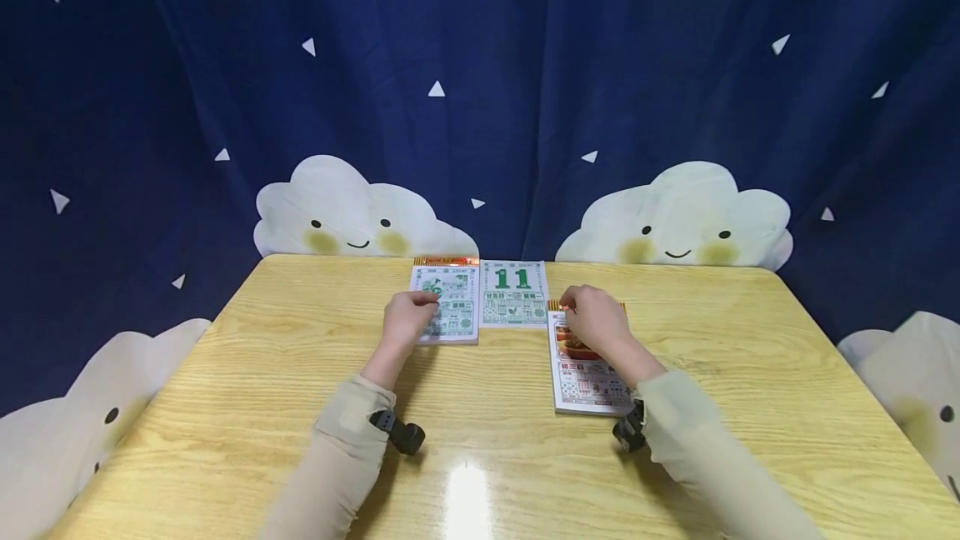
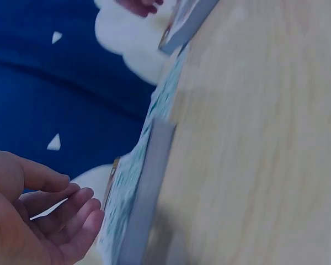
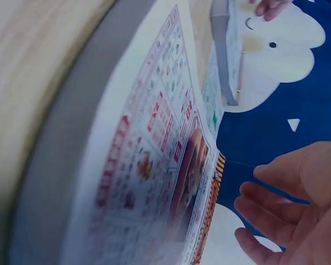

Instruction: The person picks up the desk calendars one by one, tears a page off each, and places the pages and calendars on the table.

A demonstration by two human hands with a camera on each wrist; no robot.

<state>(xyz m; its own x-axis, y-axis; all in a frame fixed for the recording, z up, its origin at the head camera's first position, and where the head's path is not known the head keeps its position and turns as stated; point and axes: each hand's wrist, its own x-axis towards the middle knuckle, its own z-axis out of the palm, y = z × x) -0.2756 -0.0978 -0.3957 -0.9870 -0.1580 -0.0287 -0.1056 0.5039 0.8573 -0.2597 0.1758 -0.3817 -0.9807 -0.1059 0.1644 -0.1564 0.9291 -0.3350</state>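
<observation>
A tear-off calendar pad with green print [image 1: 457, 319] lies at the left of a row. My left hand [image 1: 408, 317] hovers over its left side; in the left wrist view its loosely bent fingers [image 2: 80, 221] hold nothing. Beside this pad lies a sheet with a large green 11 [image 1: 516, 302]. Nearer and to the right is a second calendar pad with red print and a food picture [image 1: 588, 386]. Over its top edge is my right hand [image 1: 600, 323], its relaxed fingers [image 3: 267, 212] apart from the pad in the right wrist view.
The pads lie on a light wooden table [image 1: 480, 457]. Behind it hangs a dark blue curtain [image 1: 480, 23] with white triangles and smiling clouds. Black wrist straps with cameras [image 1: 405, 436] sit on both wrists.
</observation>
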